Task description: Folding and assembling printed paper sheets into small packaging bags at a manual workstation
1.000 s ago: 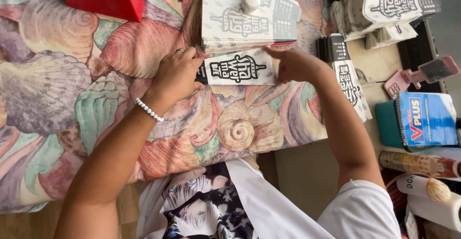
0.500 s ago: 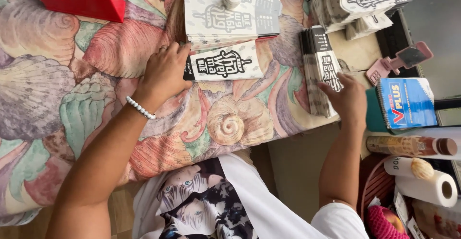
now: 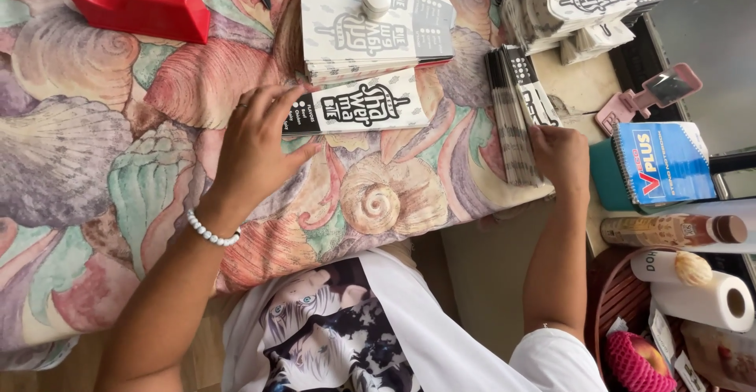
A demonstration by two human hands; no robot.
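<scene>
Both hands are seen from the head camera, spread well apart over a table covered by a shell-patterned cloth (image 3: 118,148). The left hand (image 3: 256,144), with a white bead bracelet (image 3: 211,233) at its wrist, is laid flat with fingers open and spread; its fingertips are pressed on the left end of a folded printed carton (image 3: 358,109), which lies flat on the cloth just below a stack of flat cartons (image 3: 378,26). Nothing is gripped by this hand. The right hand (image 3: 561,156) is placed at the table's right edge, its fingers loosely open and touching the lower end of a second, narrow pile of folded cartons (image 3: 516,116); whether any carton is pinched there cannot be told.

A small white knob-like object (image 3: 376,2) is seen resting on the flat stack. A red tape dispenser (image 3: 134,2) is set at the upper left of the cloth. Further cartons (image 3: 579,6) are heaped at the upper right. To the right of the table, a blue spiral notebook (image 3: 661,164), a pink clip-like tool (image 3: 650,97), a brown bottle (image 3: 669,231) and a paper roll (image 3: 701,297) are visible.
</scene>
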